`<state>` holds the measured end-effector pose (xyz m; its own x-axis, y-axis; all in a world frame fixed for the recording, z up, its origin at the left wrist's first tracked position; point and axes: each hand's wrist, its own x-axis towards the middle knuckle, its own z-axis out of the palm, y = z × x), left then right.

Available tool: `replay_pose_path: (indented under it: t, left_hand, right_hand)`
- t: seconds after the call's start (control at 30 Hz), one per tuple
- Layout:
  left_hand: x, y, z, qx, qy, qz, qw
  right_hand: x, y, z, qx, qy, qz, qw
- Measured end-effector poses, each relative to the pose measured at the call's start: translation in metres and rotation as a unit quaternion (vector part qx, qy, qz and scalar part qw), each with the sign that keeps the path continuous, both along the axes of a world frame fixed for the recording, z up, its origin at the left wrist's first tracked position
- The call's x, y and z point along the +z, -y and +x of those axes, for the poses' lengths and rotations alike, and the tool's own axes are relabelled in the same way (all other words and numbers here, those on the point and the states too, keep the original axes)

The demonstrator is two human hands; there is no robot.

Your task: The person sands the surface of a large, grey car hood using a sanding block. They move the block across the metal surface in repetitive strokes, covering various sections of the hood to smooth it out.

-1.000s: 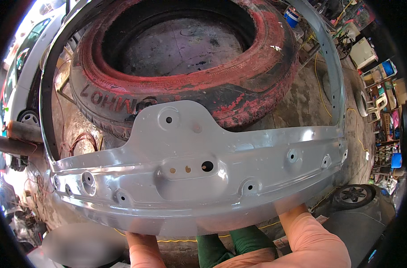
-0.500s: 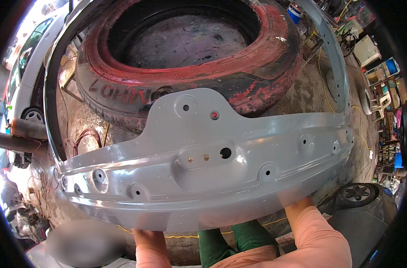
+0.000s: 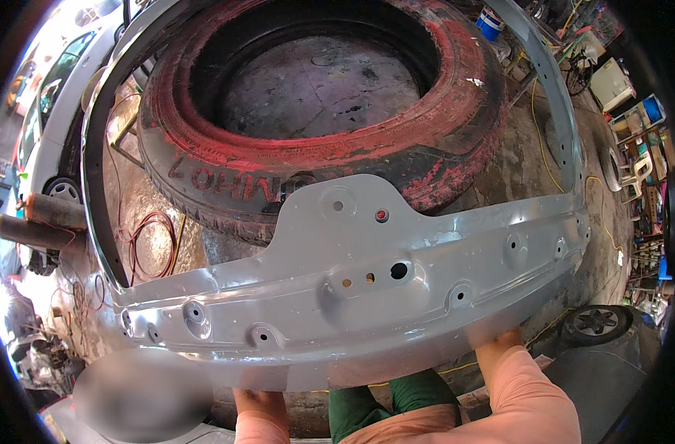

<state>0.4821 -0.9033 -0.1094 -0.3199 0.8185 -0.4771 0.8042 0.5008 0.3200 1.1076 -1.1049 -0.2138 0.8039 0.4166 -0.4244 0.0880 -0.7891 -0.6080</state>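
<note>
A grey car tailgate shell (image 3: 367, 237) with a large open window frame spans the middle of the view. Its lower edge is turned toward me, and round holes dot its face. My left hand (image 3: 260, 400) reaches under that edge at the left, and my right hand (image 3: 502, 343) does so farther right. Both hold the shell from beneath, with the fingers hidden behind the metal. Through the window frame shows a big tyre (image 3: 241, 152) with red-painted patches, lying flat beyond the shell's central tab.
A silver car (image 3: 78, 111) and gas cylinders (image 3: 37, 231) stand at the left. Coiled red hose (image 3: 154, 248) lies on the floor near them. At the right are crowded shelves (image 3: 652, 192), a white chair (image 3: 636, 177) and a car wheel (image 3: 598, 323). A blue bucket (image 3: 489, 24) stands far off.
The tailgate shell has swung a little, its left end and central tab moving right and toward me. More of the hose coil shows. Both hands stay under the lower edge.
</note>
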Motion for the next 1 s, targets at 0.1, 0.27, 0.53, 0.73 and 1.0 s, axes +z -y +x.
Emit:
replay_pose_path:
  t: [0.1,0.27,0.53,0.73,1.0]
  left_hand:
    - [0.0,-0.008,-0.002,-0.016,-0.002,-0.005,1.0]
    - [0.0,-0.006,-0.002,-0.014,0.002,-0.005,1.0]
    - [0.005,0.026,-0.022,-0.014,0.001,0.002,1.0]
    - [0.005,0.009,-0.002,-0.056,0.012,0.003,0.998]
    - [-0.026,-0.015,0.027,-0.058,0.082,0.016,0.995]
  right_hand:
    - [-0.001,0.008,-0.003,-0.009,0.0,-0.001,1.0]
    - [0.003,0.006,0.002,-0.005,0.001,-0.002,1.0]
    - [0.008,0.013,-0.003,0.005,0.005,0.005,1.0]
    - [0.013,0.029,0.011,0.036,0.02,0.018,0.999]
    - [0.042,0.02,0.025,0.091,-0.013,0.015,0.996]
